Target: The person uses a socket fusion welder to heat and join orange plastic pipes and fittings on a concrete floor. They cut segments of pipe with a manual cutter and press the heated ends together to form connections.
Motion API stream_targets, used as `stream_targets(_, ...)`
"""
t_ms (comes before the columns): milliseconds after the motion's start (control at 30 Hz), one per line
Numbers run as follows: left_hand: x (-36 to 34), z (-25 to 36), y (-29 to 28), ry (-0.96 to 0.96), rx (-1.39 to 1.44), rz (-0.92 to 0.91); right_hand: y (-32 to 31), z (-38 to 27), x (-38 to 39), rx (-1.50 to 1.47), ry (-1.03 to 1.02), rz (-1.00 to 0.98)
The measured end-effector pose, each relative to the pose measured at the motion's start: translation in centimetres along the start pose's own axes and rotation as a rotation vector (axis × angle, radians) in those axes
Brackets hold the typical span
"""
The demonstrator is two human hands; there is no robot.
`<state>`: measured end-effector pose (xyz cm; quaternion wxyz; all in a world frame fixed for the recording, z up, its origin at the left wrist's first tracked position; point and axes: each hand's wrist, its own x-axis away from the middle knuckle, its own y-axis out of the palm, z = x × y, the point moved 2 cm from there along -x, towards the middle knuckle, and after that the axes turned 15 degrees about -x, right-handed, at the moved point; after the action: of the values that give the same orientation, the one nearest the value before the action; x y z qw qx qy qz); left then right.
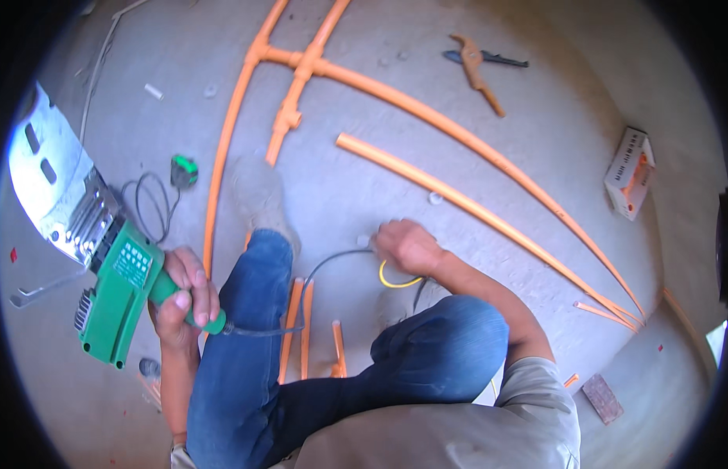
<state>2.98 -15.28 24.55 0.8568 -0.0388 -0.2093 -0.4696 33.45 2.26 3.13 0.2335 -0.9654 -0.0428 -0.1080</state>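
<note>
My left hand (188,295) grips the handle of a green pipe-welding tool (118,301), which is raised at the left with a shiny metal stand (55,168) attached. A black cord (337,256) trails from the handle's end toward my right hand (403,246). That hand is low over the floor at centre, fingers curled round the cord, and a yellow wire (399,284) loops below it. Exactly what lies inside those fingers is partly hidden. My jeans-clad legs and one grey shoe are between the two hands.
Joined orange pipes (403,109) span the floor ahead, beside a loose length (438,199). A pipe cutter (473,66) lies at upper right, a box (630,176) farther right, a brick (602,399) lower right. A green-and-black object (184,170) with coiled cable is at left; short pipes (305,332) lie below centre.
</note>
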Motion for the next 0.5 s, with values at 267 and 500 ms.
stream_targets(267,-3.9,-2.9,-1.8,-0.099,-0.084,0.103,-23.8,13.4,-1.7,0.674,0.757,0.618)
stream_targets(500,-2.5,-4.9,-3.3,-0.241,-0.063,0.152,-28.0,14.5,-4.8,0.618,0.956,0.342)
